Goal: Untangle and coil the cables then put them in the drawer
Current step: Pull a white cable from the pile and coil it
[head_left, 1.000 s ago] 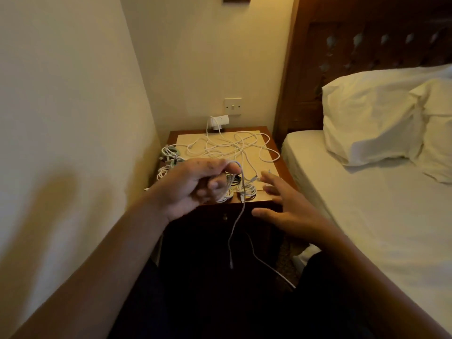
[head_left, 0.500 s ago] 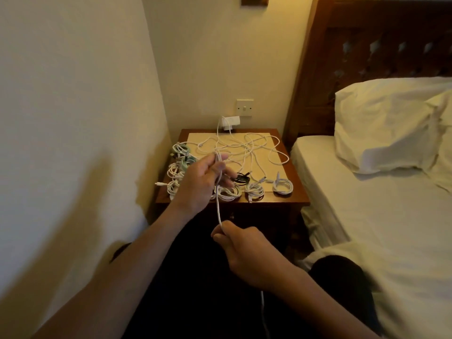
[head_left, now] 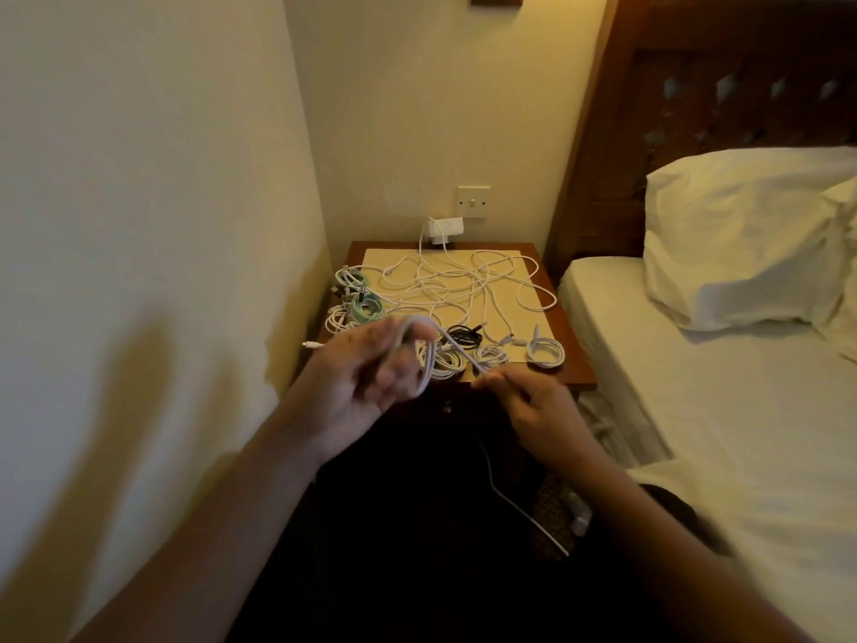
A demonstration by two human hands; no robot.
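Centre frame: the left hand has its grip closed around loops of a white cable. The right hand pinches the same cable just right of it (the tail trails floorward). This looks like mid-coiling, and another wrap is the likely next move. A tangle lies on the table above.

No writing, brand or number can be read anywhere (the light is dim and the picture soft). The wall switch, the white charger below it and the cables on the table show no legible mark.
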